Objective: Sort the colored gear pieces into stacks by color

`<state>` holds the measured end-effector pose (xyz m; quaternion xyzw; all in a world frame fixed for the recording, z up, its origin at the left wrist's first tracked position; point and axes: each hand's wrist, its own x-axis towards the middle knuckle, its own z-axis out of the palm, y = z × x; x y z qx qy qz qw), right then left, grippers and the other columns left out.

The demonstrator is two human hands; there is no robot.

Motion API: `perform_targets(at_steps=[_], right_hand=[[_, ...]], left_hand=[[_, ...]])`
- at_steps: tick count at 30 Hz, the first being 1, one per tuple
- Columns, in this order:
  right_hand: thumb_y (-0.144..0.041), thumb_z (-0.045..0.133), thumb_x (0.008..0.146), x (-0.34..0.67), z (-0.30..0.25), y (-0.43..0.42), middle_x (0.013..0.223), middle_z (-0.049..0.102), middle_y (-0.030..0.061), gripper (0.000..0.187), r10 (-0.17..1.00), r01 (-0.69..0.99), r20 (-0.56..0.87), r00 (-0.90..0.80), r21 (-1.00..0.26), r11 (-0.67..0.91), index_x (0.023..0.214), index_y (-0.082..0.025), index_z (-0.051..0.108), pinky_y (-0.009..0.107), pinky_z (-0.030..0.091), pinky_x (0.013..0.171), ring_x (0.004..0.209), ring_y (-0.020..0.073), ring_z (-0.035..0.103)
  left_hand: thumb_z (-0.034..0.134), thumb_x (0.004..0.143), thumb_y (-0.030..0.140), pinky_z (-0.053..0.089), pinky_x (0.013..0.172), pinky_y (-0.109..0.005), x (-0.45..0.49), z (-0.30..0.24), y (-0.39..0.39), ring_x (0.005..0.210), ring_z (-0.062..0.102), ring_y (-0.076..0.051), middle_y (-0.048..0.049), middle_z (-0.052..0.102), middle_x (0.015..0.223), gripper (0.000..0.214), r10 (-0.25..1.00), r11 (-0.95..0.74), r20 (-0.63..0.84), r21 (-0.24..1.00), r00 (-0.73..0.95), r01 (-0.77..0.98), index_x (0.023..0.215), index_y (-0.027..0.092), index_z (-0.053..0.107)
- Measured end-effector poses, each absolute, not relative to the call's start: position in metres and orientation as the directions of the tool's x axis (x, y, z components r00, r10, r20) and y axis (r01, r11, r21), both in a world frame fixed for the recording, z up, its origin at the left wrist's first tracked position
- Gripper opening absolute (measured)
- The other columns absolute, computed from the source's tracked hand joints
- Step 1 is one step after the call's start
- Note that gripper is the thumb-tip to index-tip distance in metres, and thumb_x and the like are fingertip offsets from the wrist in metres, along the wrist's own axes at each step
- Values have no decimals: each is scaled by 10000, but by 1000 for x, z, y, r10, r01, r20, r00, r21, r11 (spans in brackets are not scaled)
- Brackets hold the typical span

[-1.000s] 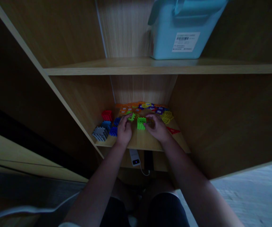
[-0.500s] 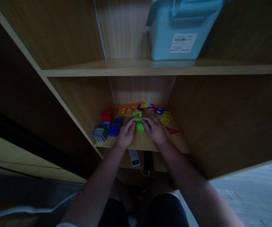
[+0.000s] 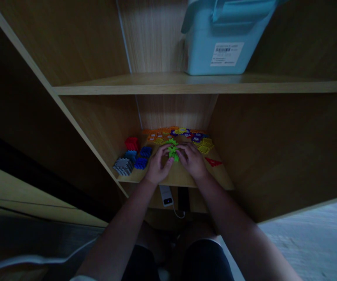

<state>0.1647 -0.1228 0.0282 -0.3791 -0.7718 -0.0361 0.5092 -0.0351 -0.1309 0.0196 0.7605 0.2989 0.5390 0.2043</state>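
Both my hands reach into the lower shelf point(image 3: 172, 177) of a wooden cabinet. My left hand point(image 3: 156, 166) and my right hand point(image 3: 193, 160) are closed from either side on a bunch of green toothed plastic pieces point(image 3: 172, 150), held just above the shelf board. Behind them lies a spread of orange, yellow and purple flat pieces point(image 3: 176, 133). To the left stand finished cubes: a red cube point(image 3: 132, 143), blue cubes point(image 3: 143, 157) and a grey cube point(image 3: 123, 165). A red triangle piece point(image 3: 213, 161) lies to the right.
A pale blue plastic bin point(image 3: 224, 37) with a barcode label sits on the upper shelf point(image 3: 186, 84). A white power adapter with a cable point(image 3: 166, 194) hangs below the lower shelf. The cabinet's side walls close in left and right. My knees are below.
My hands have drawn together on the green pieces. The left hand's loose green piece now meets the green block held by the right hand, and both sit a little nearer the shelf's middle.
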Motion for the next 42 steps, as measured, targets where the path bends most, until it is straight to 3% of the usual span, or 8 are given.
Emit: perform_targets(at_steps=[3,7,15,20,25,30,42], right_hand=[[-303,560,1104,164,28,-122,1189,774,92,185,542,620,816,-199,-324,715,1201,-288,717,505,595,1030,1121,287,717],[-281,499,1116,164,28,-122,1269,764,95,248,561,610,804,-197,-347,712,1255,-281,705,510,571,1081,1190,279,703],[-409,692,1035,167,27,-122,1326,731,110,321,554,561,809,-196,-371,740,1326,-275,677,513,565,1094,1253,289,681],[-378,679,1031,167,26,-121,1298,744,101,296,587,565,792,-167,-410,716,1308,-275,680,502,561,1086,1227,285,688],[-353,696,976,172,20,-116,1236,756,110,340,651,626,755,-81,-470,622,1298,-249,663,501,567,1049,1176,306,695],[-355,705,959,178,17,-114,1250,759,121,364,698,654,711,-82,-490,576,1300,-233,661,499,554,1064,1186,312,689],[-355,700,961,182,15,-112,1209,769,104,315,732,678,664,-155,-467,568,1258,-250,693,485,552,1052,1172,308,684]], left_hand=[[582,1081,484,605,997,-401,-36,19,-131,1114,729,-244,-137,728,1263,462,690,-717,705,634,166,289,1460,222,553],[558,1090,503,589,1009,-405,-36,20,-131,1124,718,-243,-128,726,1249,435,685,-720,713,629,153,294,1421,221,572],[562,1094,487,589,1042,-426,-35,21,-131,1185,721,-253,-136,728,1318,430,690,-720,707,652,153,236,1430,220,565],[583,1088,448,595,1041,-428,-35,21,-131,1192,724,-258,-135,726,1317,421,694,-718,695,650,185,249,1445,227,552],[629,1048,300,581,1103,-443,-31,13,-119,1225,718,-237,-123,718,1340,407,726,-674,681,679,92,290,1433,234,518],[672,874,75,593,1090,-461,-31,2,-103,1198,719,-249,-121,711,1297,506,766,-611,640,701,53,367,1341,217,539],[687,925,135,593,1040,-435,-30,4,-104,1101,731,-230,-84,728,1143,384,788,-592,612,719,73,364,1270,226,546]])
